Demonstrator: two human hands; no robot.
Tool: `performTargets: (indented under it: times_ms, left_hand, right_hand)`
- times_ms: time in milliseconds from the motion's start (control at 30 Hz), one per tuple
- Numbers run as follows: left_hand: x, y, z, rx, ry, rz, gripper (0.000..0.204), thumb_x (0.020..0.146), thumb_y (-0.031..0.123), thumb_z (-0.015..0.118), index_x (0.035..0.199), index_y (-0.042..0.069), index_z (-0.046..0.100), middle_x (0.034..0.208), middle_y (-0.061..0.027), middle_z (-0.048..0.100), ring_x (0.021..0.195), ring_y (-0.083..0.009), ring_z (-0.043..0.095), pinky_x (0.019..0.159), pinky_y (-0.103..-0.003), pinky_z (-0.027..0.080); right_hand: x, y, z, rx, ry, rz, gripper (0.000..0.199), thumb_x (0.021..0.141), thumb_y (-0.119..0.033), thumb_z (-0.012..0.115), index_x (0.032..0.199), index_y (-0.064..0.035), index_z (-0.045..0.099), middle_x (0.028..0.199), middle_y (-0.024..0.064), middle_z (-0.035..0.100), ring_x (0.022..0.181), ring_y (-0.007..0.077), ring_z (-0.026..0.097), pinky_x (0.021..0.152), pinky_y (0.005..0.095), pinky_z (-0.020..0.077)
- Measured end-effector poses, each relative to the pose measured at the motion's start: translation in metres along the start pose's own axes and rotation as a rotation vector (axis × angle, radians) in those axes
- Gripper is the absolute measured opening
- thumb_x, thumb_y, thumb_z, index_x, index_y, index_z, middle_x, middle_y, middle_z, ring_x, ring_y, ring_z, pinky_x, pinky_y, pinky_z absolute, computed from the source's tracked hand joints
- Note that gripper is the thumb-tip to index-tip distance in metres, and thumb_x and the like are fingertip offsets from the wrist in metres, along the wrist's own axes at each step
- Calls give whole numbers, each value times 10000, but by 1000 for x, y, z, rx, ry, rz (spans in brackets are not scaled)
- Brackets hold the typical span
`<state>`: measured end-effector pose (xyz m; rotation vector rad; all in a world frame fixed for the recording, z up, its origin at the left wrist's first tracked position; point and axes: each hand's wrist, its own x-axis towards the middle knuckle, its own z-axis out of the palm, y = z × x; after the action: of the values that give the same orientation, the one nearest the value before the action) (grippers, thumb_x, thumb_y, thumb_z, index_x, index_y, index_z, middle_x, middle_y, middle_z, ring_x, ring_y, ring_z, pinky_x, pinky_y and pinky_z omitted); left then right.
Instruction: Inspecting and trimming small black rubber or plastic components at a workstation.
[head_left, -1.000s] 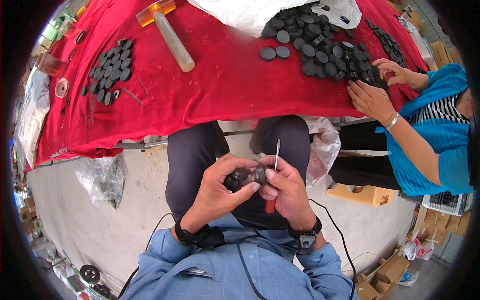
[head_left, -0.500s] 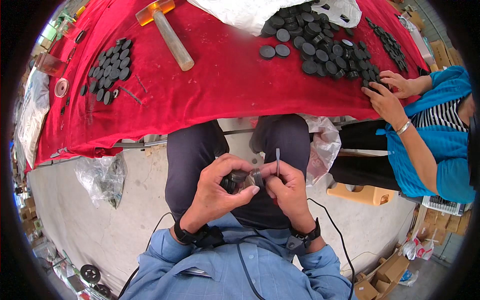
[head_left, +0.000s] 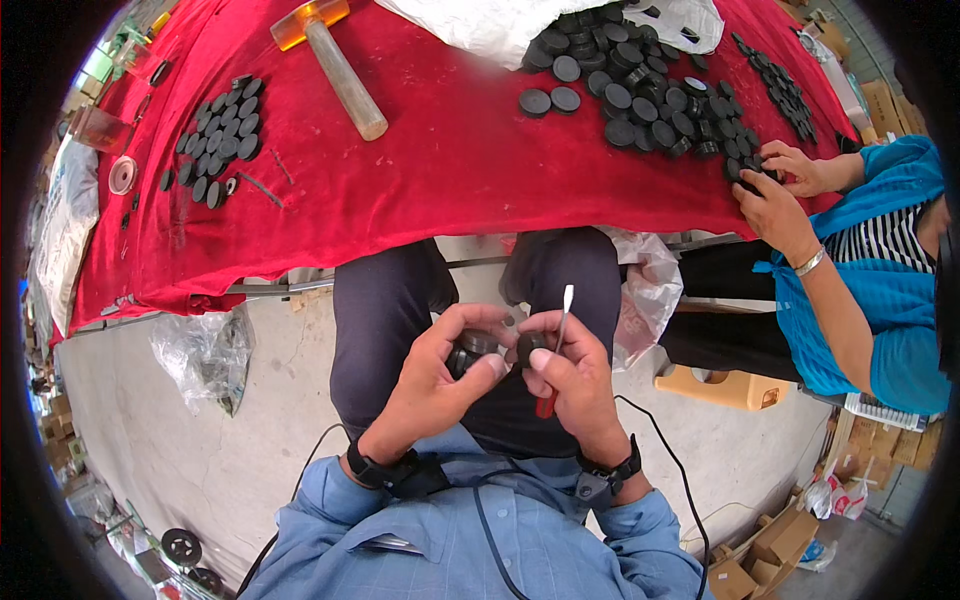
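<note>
Above my lap, my left hand point(head_left: 425, 388) is closed around a few black round discs point(head_left: 477, 343), which look like caps; the fingers partly hide them. My right hand point(head_left: 585, 385) pinches one black disc point(head_left: 529, 346) between thumb and fingers, a little apart from the left hand's discs. That same hand also keeps a flat-blade screwdriver point(head_left: 567, 303), its bright tip pointing up and away and its red handle showing below the fingers. Both wrists wear black straps.
A red cloth point(head_left: 430, 190) covers the table ahead. On it lie a mallet point(head_left: 345, 85), a cluster of black discs point(head_left: 222, 130) at left and a large pile point(head_left: 640, 110) at right. A co-worker's hands point(head_left: 775, 200) handle discs at the right edge. A yellow stool point(head_left: 720, 388) stands below.
My hands have drawn slightly apart: the right hand now has a disc separate from those in the left. The screwdriver has tilted, its tip swinging right. The co-worker's hands shifted slightly.
</note>
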<state>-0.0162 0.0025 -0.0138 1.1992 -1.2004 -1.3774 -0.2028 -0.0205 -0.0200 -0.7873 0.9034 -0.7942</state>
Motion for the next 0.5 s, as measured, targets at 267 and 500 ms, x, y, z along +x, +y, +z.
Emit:
performTargets:
  times_ms: [267,500]
  left_hand:
    - [-2,-6,-4,129,6,-53,241,943,66,609,1164,-8,548,968,-60,673,862,-86,623,749,-236,493]
    - [-3,1,2,423,7,108,232,838,35,721,1044,-9,623,797,-82,705,739,-86,653,662,-252,509]
  right_hand:
    - [-1,-6,5,-48,32,-75,294,885,-91,674,1153,-12,582,931,34,647,732,58,548,649,211,451]
    - [1,-7,10,-417,44,-198,264,864,-110,741,1093,-19,645,863,-18,628,799,37,554,719,204,466]
